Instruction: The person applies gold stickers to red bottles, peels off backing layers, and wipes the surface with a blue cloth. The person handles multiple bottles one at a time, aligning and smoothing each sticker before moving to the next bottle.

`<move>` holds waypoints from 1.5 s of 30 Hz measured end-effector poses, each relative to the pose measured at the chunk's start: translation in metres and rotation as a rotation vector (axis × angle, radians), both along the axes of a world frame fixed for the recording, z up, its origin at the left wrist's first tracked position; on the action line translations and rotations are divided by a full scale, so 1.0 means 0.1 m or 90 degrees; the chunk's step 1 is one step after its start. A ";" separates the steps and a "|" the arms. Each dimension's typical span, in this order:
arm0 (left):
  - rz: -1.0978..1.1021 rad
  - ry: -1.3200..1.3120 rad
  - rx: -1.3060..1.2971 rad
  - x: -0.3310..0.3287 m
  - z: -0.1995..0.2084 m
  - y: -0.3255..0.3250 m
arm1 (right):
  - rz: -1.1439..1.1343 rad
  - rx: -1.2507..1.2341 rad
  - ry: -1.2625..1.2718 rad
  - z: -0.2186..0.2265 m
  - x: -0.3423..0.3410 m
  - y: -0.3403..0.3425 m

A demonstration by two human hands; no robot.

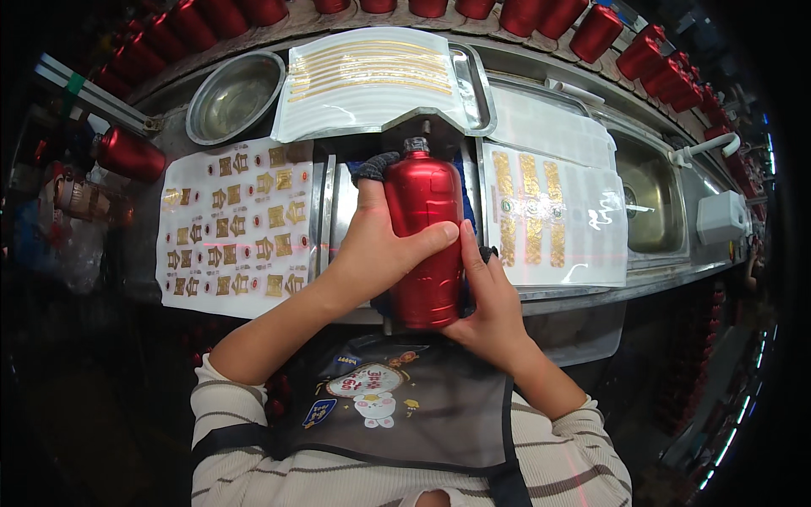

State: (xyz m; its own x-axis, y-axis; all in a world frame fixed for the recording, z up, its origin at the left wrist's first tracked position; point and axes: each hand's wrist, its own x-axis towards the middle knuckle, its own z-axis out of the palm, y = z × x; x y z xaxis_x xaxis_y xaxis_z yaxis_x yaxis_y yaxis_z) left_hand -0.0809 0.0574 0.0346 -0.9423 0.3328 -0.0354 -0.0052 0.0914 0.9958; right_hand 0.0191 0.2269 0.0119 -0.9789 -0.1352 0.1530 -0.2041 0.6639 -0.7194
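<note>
Steel counter (pixel 667 272) runs across: a decal sheet (pixel 196 224) at left, a bowl (pixel 199 111) behind it; in the middle, the left hand (pixel 376 237) curls around a bottle (pixel 425 198), the right hand (pixel 494 308) cupping its lower right side; farther right, a gold-patterned sheet (pixel 583 253) and a sink (pixel 663 224).

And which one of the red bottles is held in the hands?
The red bottle at the picture's centre, gripped by the left hand and right hand; the other red bottles are nearer the picture's edges, untouched by either.
</note>
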 end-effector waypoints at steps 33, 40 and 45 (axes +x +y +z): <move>0.252 0.111 0.004 -0.63 0.02 -0.91 | -0.142 -0.260 -0.172 0.24 -0.20 0.51; 0.358 0.214 -0.459 -2.29 -0.26 -1.38 | -0.158 -0.302 -0.143 0.29 -0.48 0.45; 0.304 0.080 -0.570 -2.98 -0.47 -1.28 | -0.172 -0.272 -0.146 0.23 -0.52 0.44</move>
